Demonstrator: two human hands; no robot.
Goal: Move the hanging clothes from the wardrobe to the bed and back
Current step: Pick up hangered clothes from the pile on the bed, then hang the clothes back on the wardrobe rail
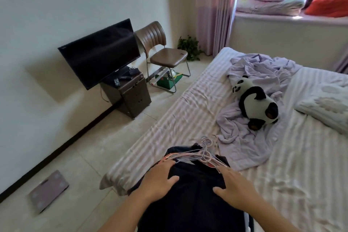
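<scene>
Resting both spread hands, left [160, 181] and right [234, 186], on clothes [195, 192] by the bed [188, 109] corner; next I gather the hangers [204, 154].

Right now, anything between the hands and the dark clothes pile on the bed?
Nothing visible. The left hand and right hand both already rest flat on the dark clothes, fingers spread. The hangers lie at the pile's far end; the panda toy and lilac sheet lie beyond it.
</scene>
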